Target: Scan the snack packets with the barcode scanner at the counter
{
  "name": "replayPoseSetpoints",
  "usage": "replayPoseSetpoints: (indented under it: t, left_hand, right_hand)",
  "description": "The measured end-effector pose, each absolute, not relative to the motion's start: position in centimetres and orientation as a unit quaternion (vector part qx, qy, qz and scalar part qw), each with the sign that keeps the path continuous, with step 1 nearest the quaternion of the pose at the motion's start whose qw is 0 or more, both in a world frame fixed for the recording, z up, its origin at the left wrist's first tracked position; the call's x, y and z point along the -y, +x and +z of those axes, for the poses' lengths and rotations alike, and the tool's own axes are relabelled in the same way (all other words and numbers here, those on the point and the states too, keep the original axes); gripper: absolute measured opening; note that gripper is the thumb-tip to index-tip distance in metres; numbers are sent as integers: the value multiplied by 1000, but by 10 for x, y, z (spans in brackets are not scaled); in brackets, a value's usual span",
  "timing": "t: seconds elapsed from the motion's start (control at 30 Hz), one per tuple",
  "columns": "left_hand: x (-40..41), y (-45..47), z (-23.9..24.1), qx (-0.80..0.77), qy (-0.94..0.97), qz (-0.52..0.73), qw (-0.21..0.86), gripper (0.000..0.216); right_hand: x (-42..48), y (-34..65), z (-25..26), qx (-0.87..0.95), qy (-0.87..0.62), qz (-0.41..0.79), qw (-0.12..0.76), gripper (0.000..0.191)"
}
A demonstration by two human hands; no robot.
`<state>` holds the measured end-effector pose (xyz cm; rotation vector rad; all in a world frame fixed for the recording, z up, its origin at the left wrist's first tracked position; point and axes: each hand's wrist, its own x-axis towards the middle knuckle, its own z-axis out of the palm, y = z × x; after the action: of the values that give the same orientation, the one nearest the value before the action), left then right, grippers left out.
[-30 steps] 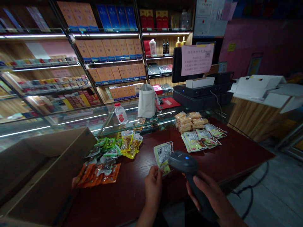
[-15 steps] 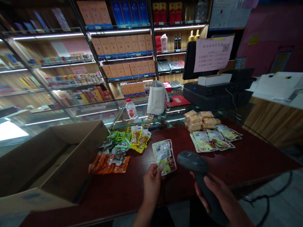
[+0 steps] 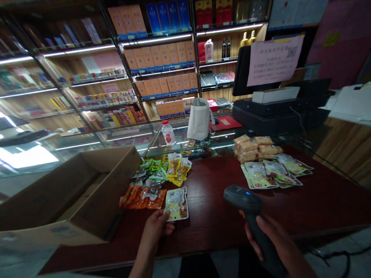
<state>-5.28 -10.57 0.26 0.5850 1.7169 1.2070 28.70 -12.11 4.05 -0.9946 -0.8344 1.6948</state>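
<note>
My left hand (image 3: 158,226) pinches the lower left corner of a green-and-white snack packet (image 3: 176,202) at the table's front middle. That packet sits right beside a pile of orange snack packets (image 3: 145,197). Behind these lie green packets (image 3: 152,165) and yellow packets (image 3: 179,170). My right hand (image 3: 272,235) is wrapped round the handle of a dark barcode scanner (image 3: 245,199), its head pointing left over the table and a small blue light showing on top. Farther right rest several more green-and-white packets (image 3: 261,175), in front of stacked tan snack packs (image 3: 255,148).
An open cardboard box (image 3: 95,197) stands at the left end of the dark red table (image 3: 208,220). On the glass counter behind are a bottle with a red cap (image 3: 168,133), a white bag (image 3: 199,119) and a red folder (image 3: 226,123). A monitor (image 3: 242,71) stands back right.
My left hand has moved left with the snack packet, bringing it beside the orange packets. A blue light now shows on the scanner. The view has shifted slightly.
</note>
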Motion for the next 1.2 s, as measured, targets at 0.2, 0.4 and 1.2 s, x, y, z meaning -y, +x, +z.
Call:
replayPoseSetpoints:
  t: [0.2,0.4,1.2]
  left_hand:
    - [89,-58,0,-672,194,568,435,23]
    - [84,-56,-1,-723,212,525,397,34]
    - [-62,223,-2,-635,696,241,234,37]
  right_hand:
    - [125,294,31,360,-403,703,462,50]
    - [130,299,33,337,-428,685,484,50]
    - [118,396,42,266,-450,537,662,43]
